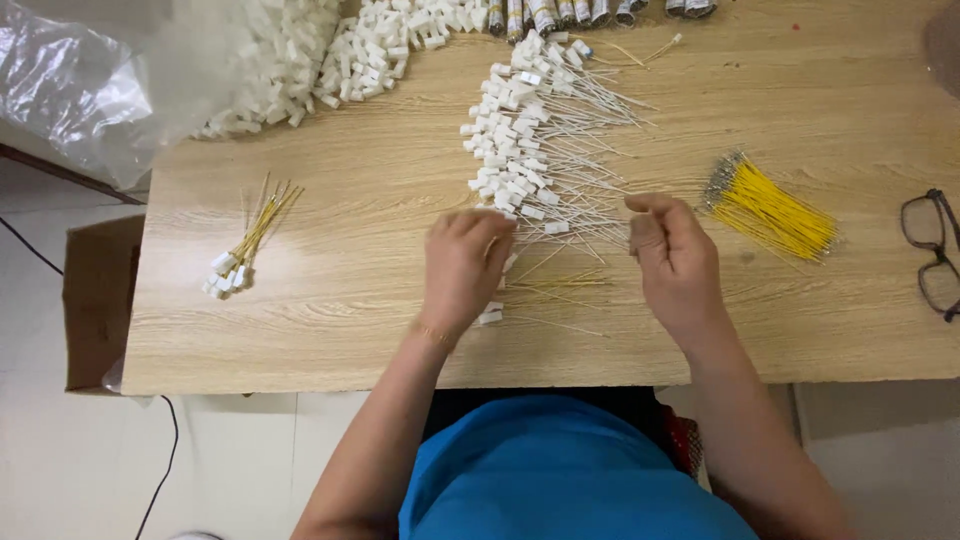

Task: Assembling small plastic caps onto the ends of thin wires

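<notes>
A light wood-grain table (350,200) filled the view from the head camera, with pale floor below its near edge and a brown cardboard box (98,300) off its left end. At the table's centre lay the reference landmark: a spread pile of white plugs on thin white wires (530,130). The left hand (462,265) rested at the near edge of this pile, palm down, wrist bent slightly, its fingers curled together over a few plugs; exactly what they gripped could not be told. The right hand (675,255) hovered to the right of the pile's near end, knuckles up, thumb and forefinger pressed together, apparently pinching a fine wire end, though the wire itself was too thin to confirm. Both forearms reached in from the near edge. Between the hands, just below the pile, lay a few loose thin wires (555,285). Right of the pile sat a bundle of yellow wires (775,212), and beyond it a pair of glasses (932,250). Well to the left of the pile lay a small finished bunch of plugged yellow wires (245,250). Beyond the pile, a heap of loose white plugs (330,50) adjoined a clear plastic bag (70,80).
</notes>
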